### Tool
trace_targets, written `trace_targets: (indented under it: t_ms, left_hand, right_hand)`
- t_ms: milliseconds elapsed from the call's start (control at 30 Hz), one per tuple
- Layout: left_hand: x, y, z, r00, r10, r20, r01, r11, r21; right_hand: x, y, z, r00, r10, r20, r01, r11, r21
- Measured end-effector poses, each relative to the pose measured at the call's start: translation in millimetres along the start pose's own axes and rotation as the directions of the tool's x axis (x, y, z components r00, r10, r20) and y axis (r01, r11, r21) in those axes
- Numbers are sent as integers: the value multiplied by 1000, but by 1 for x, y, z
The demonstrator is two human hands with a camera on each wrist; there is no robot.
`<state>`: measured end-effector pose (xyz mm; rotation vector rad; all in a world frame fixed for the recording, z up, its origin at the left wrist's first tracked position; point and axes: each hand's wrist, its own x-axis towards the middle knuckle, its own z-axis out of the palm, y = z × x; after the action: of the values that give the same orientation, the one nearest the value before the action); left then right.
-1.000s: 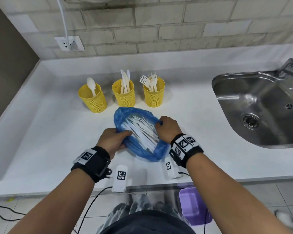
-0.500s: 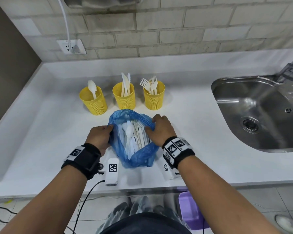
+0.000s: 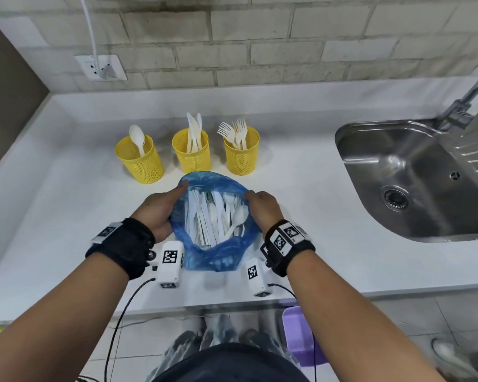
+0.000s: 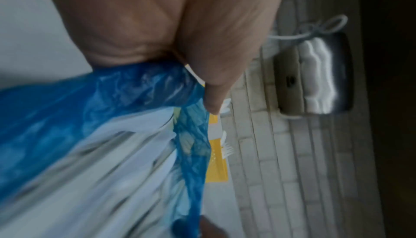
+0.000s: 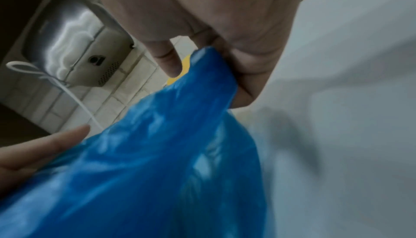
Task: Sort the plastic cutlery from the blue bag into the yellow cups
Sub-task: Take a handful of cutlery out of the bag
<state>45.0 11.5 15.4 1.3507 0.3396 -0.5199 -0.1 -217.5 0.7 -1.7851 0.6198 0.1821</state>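
Observation:
The blue bag (image 3: pixel 213 257) stands on the counter with its mouth held wide, full of white plastic cutlery (image 3: pixel 218 216). My left hand (image 3: pixel 160 208) grips the bag's left rim (image 4: pixel 146 85), thumb over the edge. My right hand (image 3: pixel 262 206) pinches the right rim (image 5: pixel 209 67). Behind the bag stand three yellow cups: the left cup (image 3: pixel 140 161) holds a spoon, the middle cup (image 3: pixel 192 153) holds knives, the right cup (image 3: pixel 242 153) holds forks.
A steel sink (image 3: pixel 414 177) with a tap (image 3: pixel 464 106) lies at the right. A wall socket with a white cable (image 3: pixel 101 68) is at the back left. A purple bin (image 3: pixel 301 334) stands on the floor below the counter edge.
Both hands have pulled the bag's rim apart and stood the bag more upright, so its mouth is now wide and round. The cutlery inside shows more fully.

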Motion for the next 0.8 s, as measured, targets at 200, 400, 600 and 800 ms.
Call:
trace_targets:
  t_ms: [200, 400, 600, 800]
  left_hand:
    - [0, 3, 4, 982, -26, -186, 50, 991, 122]
    - [-6, 0, 0, 990, -55, -127, 70, 991, 117]
    - [-6, 1, 1, 951, 298, -87, -131, 639, 758]
    - [1, 21, 17, 950, 110, -293, -57, 981, 183]
  right_hand:
    - [2, -4, 4, 988, -152, -15, 152, 988, -9]
    - [8, -4, -7, 998, -55, -38, 57, 997, 51]
    - [7, 1, -2, 980, -197, -22, 192, 971, -141]
    - [17, -15, -10, 997, -54, -56, 58, 996, 70]
